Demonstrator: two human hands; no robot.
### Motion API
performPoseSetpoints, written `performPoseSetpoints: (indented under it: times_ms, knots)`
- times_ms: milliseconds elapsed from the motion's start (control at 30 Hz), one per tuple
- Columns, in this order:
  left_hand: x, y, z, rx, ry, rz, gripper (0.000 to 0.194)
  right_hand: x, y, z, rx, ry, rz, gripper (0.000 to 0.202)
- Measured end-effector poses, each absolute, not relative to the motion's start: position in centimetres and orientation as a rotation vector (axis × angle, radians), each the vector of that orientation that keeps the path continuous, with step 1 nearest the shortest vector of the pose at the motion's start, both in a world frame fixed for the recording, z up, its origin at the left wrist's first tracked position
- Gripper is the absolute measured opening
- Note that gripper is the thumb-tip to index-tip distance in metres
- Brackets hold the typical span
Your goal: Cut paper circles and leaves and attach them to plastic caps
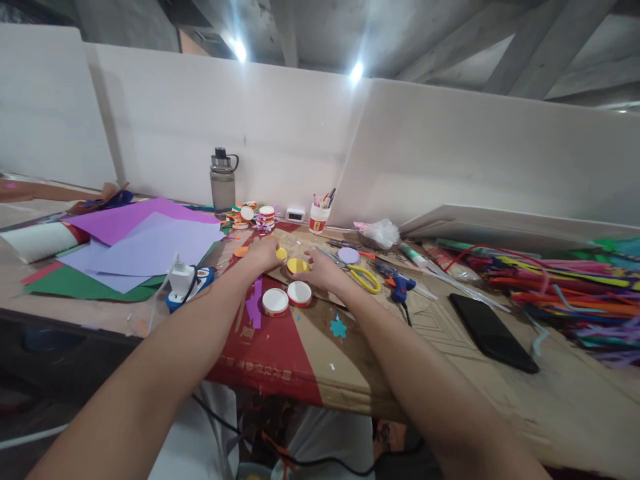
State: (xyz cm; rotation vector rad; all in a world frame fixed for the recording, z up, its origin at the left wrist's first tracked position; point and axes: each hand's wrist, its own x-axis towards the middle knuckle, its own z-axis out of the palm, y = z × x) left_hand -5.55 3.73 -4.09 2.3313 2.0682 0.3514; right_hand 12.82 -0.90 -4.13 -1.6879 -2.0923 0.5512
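My left hand (265,255) reaches over the cardboard, its fingertips at a small yellow disc (281,254); its grip is not clear. My right hand (320,268) has its fingers apart beside a yellow-topped round lid (298,266), touching or nearly touching its edge. Nearer to me lie two white round lids with red rims, one on the left (275,302) and one on the right (300,293). Yellow-handled scissors (366,279) rest right of my right hand. A purple paper strip (255,304) and a teal paper shape (338,327) lie on the cardboard.
Coloured paper sheets (150,247) and a white plug (181,276) are on the left. Behind stand a bottle (223,187) and a cup of pens (319,217). To the right are a glue gun (400,285), a phone (493,332) and pipe cleaners (575,287).
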Motion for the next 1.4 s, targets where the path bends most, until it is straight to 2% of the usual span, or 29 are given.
performPoseSetpoints:
  times_ms: [333,500,667,833,1033,1233,1300,1400]
  knots:
    - [-6.0,3.5,-3.4,2.336,2.052,0.295,0.044,12.7,-1.0,-4.7,-1.563,-2.158,0.366,0.063]
    - [-6.0,3.1,-2.2,2.276,2.025,0.316,0.053,13.1,-1.1,-4.5,-1.553,-2.180,0.374,0.054]
    - [-5.6,3.2,-1.2,2.271,1.947,0.553,0.044,13.0,-1.0,-4.5,-1.571,-2.153,0.414,0.070]
    - [-4.6,3.2,-2.1,2.262,1.748,0.824,0.030,12.8,-0.5,-5.1,-1.558,-2.177,0.369,0.060]
    - [-4.3,2.7,-2.4,2.278,1.663,0.932,0.026,12.9,-0.3,-5.2,-1.544,-2.142,0.427,0.073]
    - [-4.1,2.4,-1.7,2.139,1.629,1.078,0.022,13.3,-0.9,-3.6,-1.523,-1.901,0.634,0.074]
    - [-3.8,2.3,-1.5,1.956,1.586,1.138,0.023,13.6,-0.7,-3.1,-1.465,-1.804,0.666,0.073]
    - [-3.3,1.9,-1.5,1.517,1.324,1.105,0.040,13.9,-0.3,-2.9,-1.326,-1.723,0.646,0.076]
